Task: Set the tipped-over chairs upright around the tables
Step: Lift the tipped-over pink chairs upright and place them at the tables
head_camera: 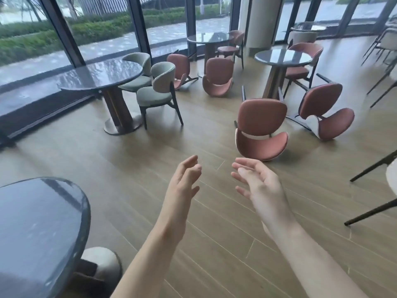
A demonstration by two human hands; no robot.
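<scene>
Four tipped pink chairs (261, 130), unlabelled

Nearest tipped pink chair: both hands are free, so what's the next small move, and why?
Probably step forward and reach both hands to the nearest tipped pink chair. It lies on the floor with legs pointing away, straight ahead of the open left hand and right hand, which hold nothing and are still short of it.

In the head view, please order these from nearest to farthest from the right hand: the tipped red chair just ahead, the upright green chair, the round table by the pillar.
From the right hand:
1. Tipped red chair, on the floor just ahead.
2. Upright green chair, ahead to the left, beside the window table.
3. Round table by the pillar, far back, centre.
</scene>
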